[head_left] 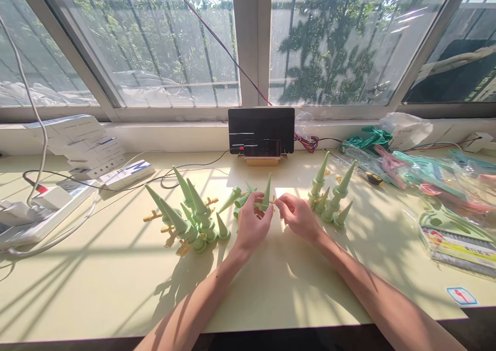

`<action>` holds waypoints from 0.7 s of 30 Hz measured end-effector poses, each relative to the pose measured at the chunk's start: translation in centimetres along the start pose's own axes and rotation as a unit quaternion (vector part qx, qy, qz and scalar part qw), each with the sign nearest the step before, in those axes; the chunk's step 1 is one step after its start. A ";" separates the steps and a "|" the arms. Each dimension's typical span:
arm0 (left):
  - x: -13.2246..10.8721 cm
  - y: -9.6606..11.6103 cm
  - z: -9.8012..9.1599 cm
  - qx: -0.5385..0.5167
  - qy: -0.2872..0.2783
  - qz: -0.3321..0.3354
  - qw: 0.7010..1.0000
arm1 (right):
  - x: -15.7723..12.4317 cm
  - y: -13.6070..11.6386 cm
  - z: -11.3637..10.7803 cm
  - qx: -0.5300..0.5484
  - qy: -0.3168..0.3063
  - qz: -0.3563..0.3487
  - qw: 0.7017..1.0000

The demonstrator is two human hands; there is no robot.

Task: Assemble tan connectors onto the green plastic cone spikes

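My left hand point(253, 224) is closed around the base of a pale green cone point(267, 192), which points upward. Just right of it, my right hand point(297, 215) pinches a small tan peg point(274, 201) against the cone's side; whether the peg is seated cannot be made out. To the left stands a cluster of green cone towers point(189, 211), with tan pegs point(183, 247) sticking out sideways. More cone towers point(329, 206) stand beyond my right hand. Loose green pieces point(231, 198) lie behind my left hand, partly hidden by it.
A black tablet point(261, 123) with a phone point(262, 148) before it leans on a stand by the window. White boxes point(83, 141), a power strip point(42, 222) and cables lie at left. Bagged green and pink plastic parts point(437, 172) and a package point(461, 242) fill the right.
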State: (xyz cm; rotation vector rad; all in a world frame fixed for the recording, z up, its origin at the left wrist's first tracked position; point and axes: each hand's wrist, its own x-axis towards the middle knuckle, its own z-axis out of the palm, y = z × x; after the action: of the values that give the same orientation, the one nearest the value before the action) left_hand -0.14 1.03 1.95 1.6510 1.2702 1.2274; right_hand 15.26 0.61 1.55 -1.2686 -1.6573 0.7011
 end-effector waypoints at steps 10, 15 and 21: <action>-0.1 0.2 0.0 -0.019 -0.014 0.005 1.000 | 0.2 0.4 0.1 -0.022 0.007 0.002 1.000; 0.0 0.1 0.1 -0.013 -0.007 0.005 1.000 | 0.2 0.5 0.2 -0.009 0.008 0.004 1.000; 0.1 0.1 0.0 -0.007 0.006 -0.005 1.000 | 0.0 0.1 0.0 0.020 0.012 -0.008 1.000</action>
State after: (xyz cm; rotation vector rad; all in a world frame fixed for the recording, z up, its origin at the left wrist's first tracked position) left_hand -0.08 1.06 2.06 1.6279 1.2720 1.2400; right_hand 15.34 0.67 1.47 -1.2302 -1.6245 0.7032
